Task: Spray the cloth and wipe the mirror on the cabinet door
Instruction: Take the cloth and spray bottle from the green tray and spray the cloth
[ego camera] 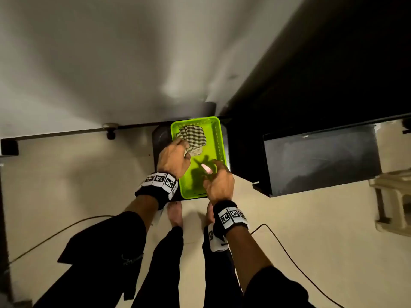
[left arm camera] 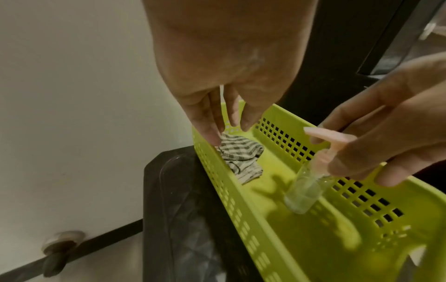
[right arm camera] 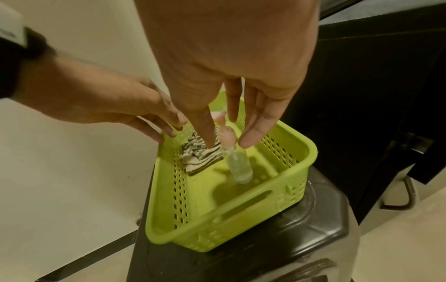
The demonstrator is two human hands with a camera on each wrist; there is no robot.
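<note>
**Both hands over the basket, bottle and cloth within reach**

Wristbands and forearms fill the near part of the head view. Beyond them the left hand point(ego camera: 173, 157) reaches to the checked cloth point(ego camera: 193, 138) at the far end of the green basket point(ego camera: 219, 141), which sits on a dark stand; whether the fingers have closed on the cloth I cannot tell from here. At the basket's near end, the right hand point(ego camera: 219, 182) holds the pink pump top of the bottle point(ego camera: 206, 168). A dark cabinet point(ego camera: 322, 161) stands to the right.

Left wrist view: the left hand's fingers point(left arm camera: 210, 131) hang nearly straight, tips at the crumpled cloth point(left arm camera: 239, 154), seemingly touching but not yet gripping. The cloth looks soft, light and limp; pinching a bunched fold should lift it whole. The clear bottle point(left arm camera: 304, 190) hangs tilted beside it.

Right wrist view: the right hand's fingers point(right arm camera: 207, 126) close round the neck of the bottle point(right arm camera: 237, 166) just under the pump. It seems small, nearly empty, smooth and light, so likely slippery; a hold lower, round the body, would steady it for pumping.
</note>
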